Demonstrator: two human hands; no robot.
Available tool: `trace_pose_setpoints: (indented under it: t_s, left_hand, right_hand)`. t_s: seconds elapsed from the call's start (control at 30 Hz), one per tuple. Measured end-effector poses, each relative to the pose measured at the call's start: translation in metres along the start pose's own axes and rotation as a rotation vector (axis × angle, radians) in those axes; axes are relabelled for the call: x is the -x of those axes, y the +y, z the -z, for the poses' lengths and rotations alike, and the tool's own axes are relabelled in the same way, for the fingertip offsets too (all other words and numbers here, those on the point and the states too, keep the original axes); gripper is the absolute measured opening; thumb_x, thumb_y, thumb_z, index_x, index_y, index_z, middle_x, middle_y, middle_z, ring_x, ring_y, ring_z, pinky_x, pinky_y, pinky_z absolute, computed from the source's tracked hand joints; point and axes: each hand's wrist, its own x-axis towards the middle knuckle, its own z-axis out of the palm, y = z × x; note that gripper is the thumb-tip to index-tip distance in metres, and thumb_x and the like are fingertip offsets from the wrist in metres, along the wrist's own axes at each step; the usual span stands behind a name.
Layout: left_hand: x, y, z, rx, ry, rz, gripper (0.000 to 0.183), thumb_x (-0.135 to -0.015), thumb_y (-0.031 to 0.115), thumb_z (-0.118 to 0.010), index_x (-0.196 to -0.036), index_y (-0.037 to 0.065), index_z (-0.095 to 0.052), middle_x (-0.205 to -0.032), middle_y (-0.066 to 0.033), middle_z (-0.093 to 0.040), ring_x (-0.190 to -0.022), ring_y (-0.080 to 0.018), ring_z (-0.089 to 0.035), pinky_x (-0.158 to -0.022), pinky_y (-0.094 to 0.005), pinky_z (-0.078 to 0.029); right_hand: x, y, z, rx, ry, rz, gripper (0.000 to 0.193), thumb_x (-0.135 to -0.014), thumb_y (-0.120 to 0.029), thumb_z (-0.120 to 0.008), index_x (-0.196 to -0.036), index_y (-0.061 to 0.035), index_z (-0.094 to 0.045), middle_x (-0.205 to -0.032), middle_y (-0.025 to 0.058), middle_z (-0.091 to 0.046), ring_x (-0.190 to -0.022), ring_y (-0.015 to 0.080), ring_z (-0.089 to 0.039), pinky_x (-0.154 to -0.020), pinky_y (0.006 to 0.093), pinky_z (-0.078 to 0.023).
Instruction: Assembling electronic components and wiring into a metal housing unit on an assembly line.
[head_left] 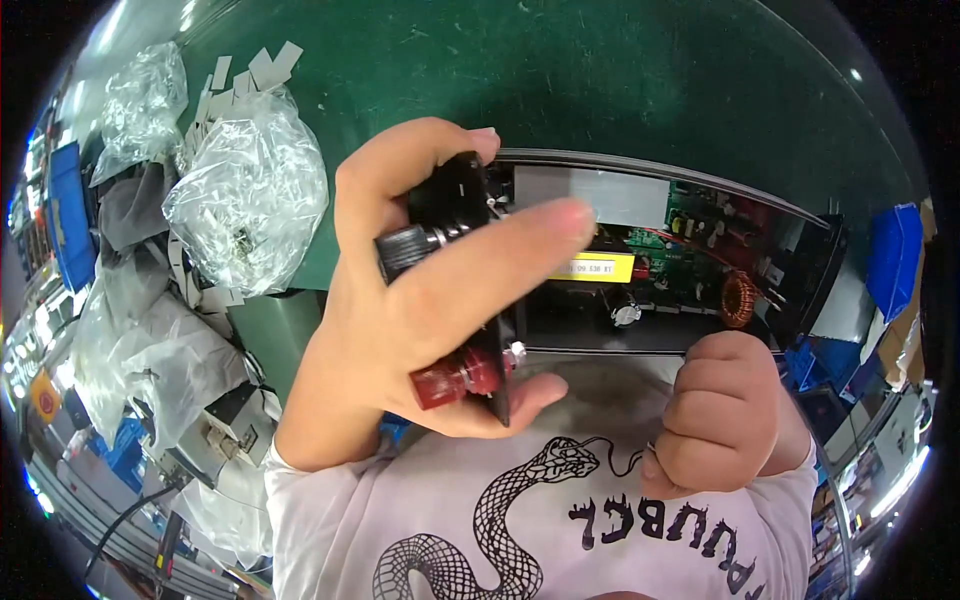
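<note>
My left hand is wrapped round a black end panel at the left end of an open black metal case. On the panel are a black terminal post and a red terminal post. Inside the case sit a green circuit board, a yellow-wrapped transformer, a copper wire coil and a white sheet. My right hand is closed in a fist by the case's near edge; whatever its fingers hold is hidden. Whether the panel touches the case is covered by my left hand.
The case lies on a green bench. To the left are a clear plastic bag, loose white strips and more plastic wrapping. Blue bins stand at the far right. My body is close to the near edge.
</note>
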Motion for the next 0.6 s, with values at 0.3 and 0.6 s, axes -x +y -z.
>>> trace_pose_setpoints:
  t_s: [0.3, 0.6]
  left_hand:
    - [-0.019, 0.026, 0.005, -0.117, -0.119, 0.139, 0.072, -0.058, 0.033, -0.084, -0.123, 0.009, -0.063, -0.131, -0.0259, -0.044, -0.115, -0.0392, -0.052, -0.098, -0.0463, -0.044]
    - [-0.029, 0.036, 0.005, -0.17, -0.201, 0.156, 0.061, -0.055, 0.024, -0.081, -0.114, 0.01, -0.072, -0.129, -0.0235, -0.047, -0.112, -0.0361, -0.053, -0.093, -0.0402, -0.046]
  right_hand:
    - [0.002, 0.002, -0.003, 0.02, 0.014, 0.014, 0.018, -0.061, -0.022, -0.064, -0.065, -0.0134, -0.049, -0.063, -0.0029, -0.039, -0.048, 0.0116, -0.043, -0.04, 0.0267, -0.03]
    - [0.0, 0.0, -0.002, 0.048, -0.012, 0.088, 0.021, -0.047, -0.022, -0.055, -0.063, -0.0127, -0.045, -0.062, -0.0027, -0.034, -0.051, 0.0111, -0.043, -0.04, 0.0254, -0.032]
